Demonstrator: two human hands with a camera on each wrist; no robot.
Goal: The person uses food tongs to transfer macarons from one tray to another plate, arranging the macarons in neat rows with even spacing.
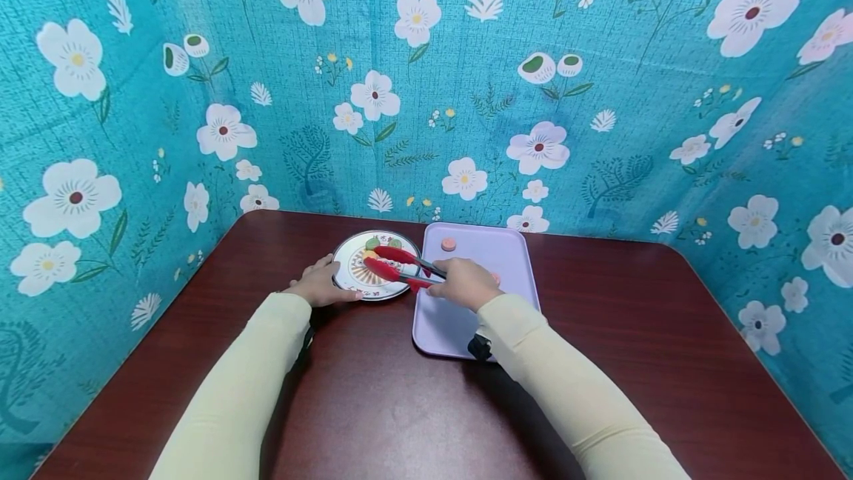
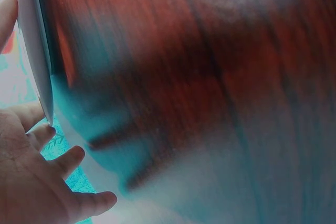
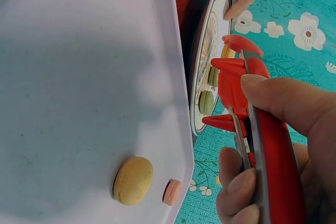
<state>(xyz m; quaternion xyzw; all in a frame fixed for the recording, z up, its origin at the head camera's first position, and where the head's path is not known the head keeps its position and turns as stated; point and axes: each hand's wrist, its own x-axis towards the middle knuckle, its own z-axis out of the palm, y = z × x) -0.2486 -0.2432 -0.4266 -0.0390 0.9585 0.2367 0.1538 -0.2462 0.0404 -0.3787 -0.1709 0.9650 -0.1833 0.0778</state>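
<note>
My right hand (image 1: 466, 284) grips red-tipped tongs (image 1: 413, 280) and holds them over the right part of a white patterned plate (image 1: 353, 280). The tongs' red tips stand apart, close to a yellow macaron (image 1: 369, 255); I cannot tell whether they touch it. Green macarons (image 3: 206, 103) lie on the plate beside it. My left hand (image 1: 320, 285) holds the plate's left rim, thumb on the near side and fingers spread round the edge. Right of the plate is a lilac tray (image 1: 443, 328), partly covered by my right hand, with a pink macaron (image 1: 449, 244) and a yellow macaron (image 3: 133, 180).
Plate and tray stand side by side on a dark red-brown wooden table (image 1: 373, 406), near its back edge. A turquoise flowered cloth (image 1: 426, 95) hangs behind the table and along both sides. A dark wrist strap (image 1: 480, 347) shows under the right sleeve.
</note>
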